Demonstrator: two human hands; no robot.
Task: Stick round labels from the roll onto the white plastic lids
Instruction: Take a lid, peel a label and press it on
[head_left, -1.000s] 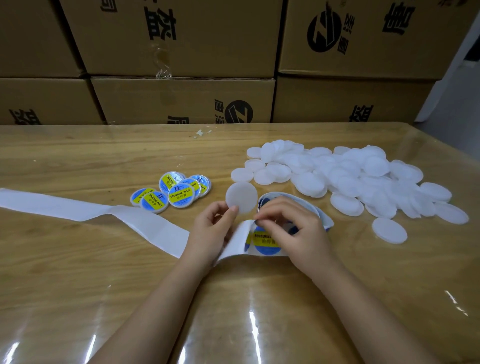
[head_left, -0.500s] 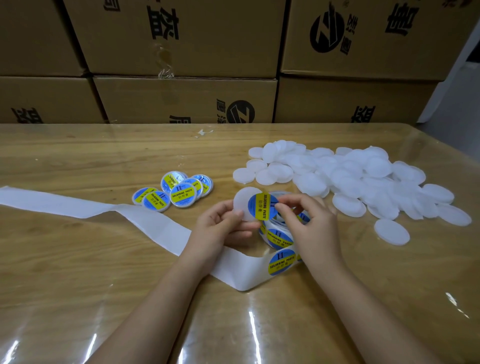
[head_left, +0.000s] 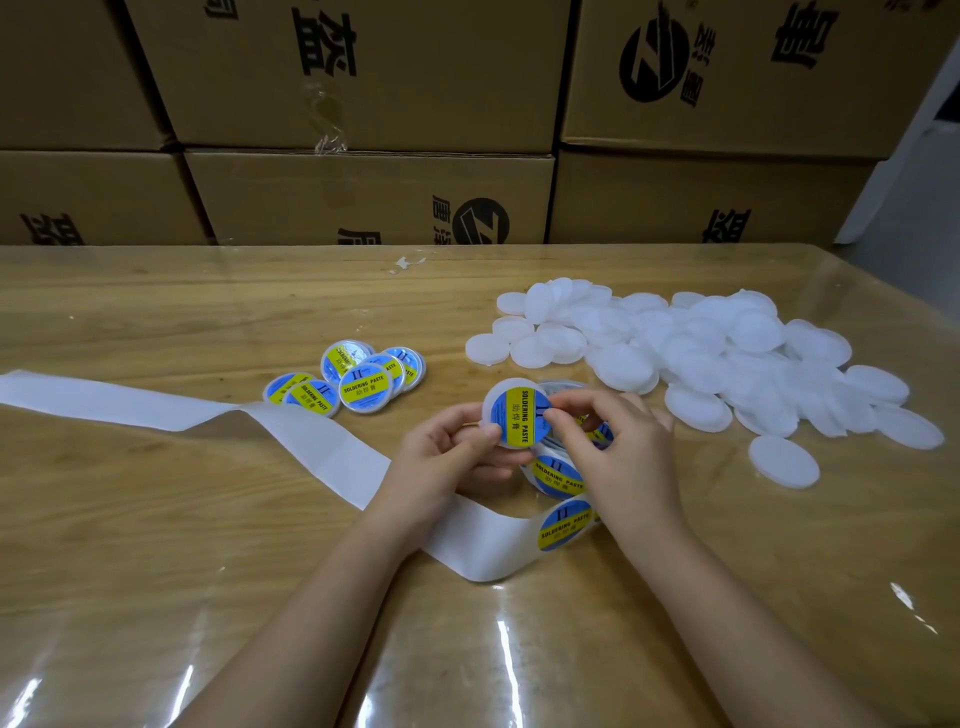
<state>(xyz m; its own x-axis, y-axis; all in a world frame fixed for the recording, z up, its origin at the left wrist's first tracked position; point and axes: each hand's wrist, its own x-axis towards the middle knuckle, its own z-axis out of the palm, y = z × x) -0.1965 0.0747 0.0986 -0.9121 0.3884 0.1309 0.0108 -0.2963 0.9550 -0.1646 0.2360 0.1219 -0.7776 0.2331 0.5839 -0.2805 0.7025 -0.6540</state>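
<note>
The left hand (head_left: 452, 449) has its grip on the lid (head_left: 500, 393) by the rim; the right hand (head_left: 615, 441) pinches the label (head_left: 519, 423) onto it. Centre first, then smooth outward.

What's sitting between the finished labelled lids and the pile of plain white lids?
Nothing: only bare tabletop separates labelled lids from plain lids, head view.

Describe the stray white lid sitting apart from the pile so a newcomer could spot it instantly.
Start at the big heap of round white plastic lids on the right of the wooden table. Look at its near edge. The stray unlabelled lid lies flat there, slightly apart from the rest and nearest the viewer.
</note>
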